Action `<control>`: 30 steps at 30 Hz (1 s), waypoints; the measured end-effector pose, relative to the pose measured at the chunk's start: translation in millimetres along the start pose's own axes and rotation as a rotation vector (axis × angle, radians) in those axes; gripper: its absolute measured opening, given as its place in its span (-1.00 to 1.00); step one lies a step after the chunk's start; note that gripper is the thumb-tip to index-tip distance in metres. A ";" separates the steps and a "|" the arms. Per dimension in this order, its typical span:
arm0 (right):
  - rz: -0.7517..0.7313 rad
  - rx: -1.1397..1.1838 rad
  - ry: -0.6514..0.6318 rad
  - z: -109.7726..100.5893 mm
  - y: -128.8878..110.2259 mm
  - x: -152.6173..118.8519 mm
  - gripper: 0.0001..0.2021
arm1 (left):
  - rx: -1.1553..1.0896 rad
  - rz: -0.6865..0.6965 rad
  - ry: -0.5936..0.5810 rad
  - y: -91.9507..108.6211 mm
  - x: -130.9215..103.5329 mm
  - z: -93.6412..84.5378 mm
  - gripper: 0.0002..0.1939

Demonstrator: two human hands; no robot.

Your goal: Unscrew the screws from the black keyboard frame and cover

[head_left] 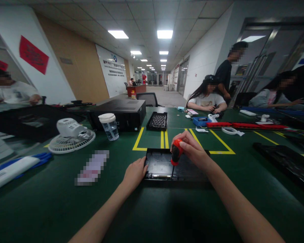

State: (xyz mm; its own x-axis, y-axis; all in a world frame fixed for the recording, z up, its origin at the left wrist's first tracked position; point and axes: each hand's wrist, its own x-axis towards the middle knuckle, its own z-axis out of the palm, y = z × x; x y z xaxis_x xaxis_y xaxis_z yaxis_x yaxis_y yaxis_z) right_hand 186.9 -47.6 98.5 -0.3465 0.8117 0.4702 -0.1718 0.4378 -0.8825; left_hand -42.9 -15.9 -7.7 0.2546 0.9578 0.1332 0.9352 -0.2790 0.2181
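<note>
Head view: right hand (192,148) clamped on red-and-black bulbous screwdriver (177,151), pointed down into glossy black rectangular tray (159,164) at six o'clock; left hand (135,173) clasps the tray's nine-o'clock wall. Tapered clear white-lidded cup (111,129) stands at its ten.

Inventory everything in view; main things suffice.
table: one, green, underneath
shallow tray: one, black, front centre
screwdriver: one, red-black, upright over tray
small tray: one, black, farther back
large box: one, black, centre-left
lidded cup: one, clear-white, beside box
fan: one, white, left
blurred item: one, pale purple, left
bin: one, blue, right rear
tape lines: several, yellow, mid-table
people: at least five, mixed tops, background
left hand: one, bare, on tray's left edge
right hand: one, bare, on screwdriver
</note>
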 end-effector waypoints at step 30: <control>-0.008 -0.106 -0.028 2.1 -8.5 0.7 -0.81 | 0.015 0.020 0.018 -2.6 1.3 2.1 -0.56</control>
State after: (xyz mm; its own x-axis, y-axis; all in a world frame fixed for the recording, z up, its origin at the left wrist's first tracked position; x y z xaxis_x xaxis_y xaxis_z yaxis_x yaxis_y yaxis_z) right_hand 186.1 -51.6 106.2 -0.3714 0.7974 0.4756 -0.0763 0.4843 -0.8715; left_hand -44.5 -13.8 -10.2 0.2687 0.9507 0.1545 0.9338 -0.2965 0.2004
